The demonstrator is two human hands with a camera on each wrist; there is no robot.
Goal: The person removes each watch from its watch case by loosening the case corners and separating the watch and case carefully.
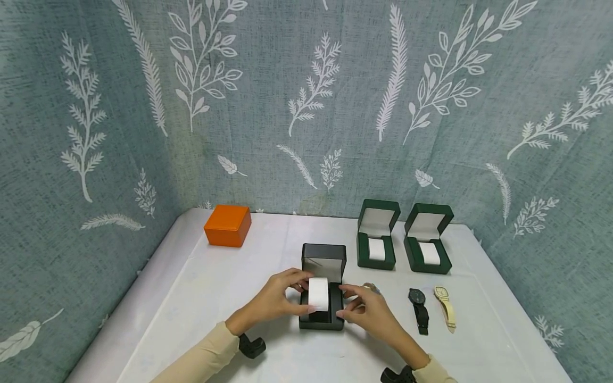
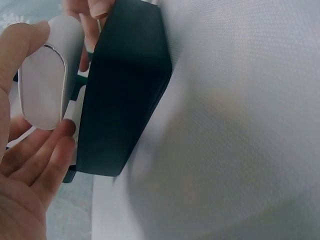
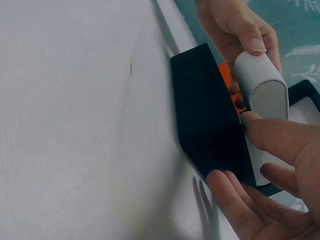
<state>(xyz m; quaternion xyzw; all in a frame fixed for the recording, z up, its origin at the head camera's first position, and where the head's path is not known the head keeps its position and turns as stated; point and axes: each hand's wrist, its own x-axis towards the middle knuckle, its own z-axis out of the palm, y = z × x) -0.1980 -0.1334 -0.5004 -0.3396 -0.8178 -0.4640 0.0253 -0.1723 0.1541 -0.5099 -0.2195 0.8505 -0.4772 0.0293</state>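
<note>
A dark watch box (image 1: pixel 321 325) stands on the table with its lid raised, showing a pale lining. Over its hollow is a white watch cushion (image 1: pixel 318 294), lifted partly out. My left hand (image 1: pixel 275 295) pinches this cushion by its end, thumb at the near edge and fingers behind. In the left wrist view, the cushion's flat oval end (image 2: pixel 42 90) faces the camera beside the box wall (image 2: pixel 125 90). My right hand (image 1: pixel 371 314) grips the box's right side, with its thumb at the rim and its fingers against the outer wall (image 3: pixel 210 115).
Two green watch boxes (image 1: pixel 376 263) with white cushions stand open at the back right. Nearer me lie a black watch (image 1: pixel 419 311) and a gold watch (image 1: pixel 446 308). A closed orange box (image 1: pixel 227 227) sits at the back left, before the patterned cloth (image 1: pixel 268 106).
</note>
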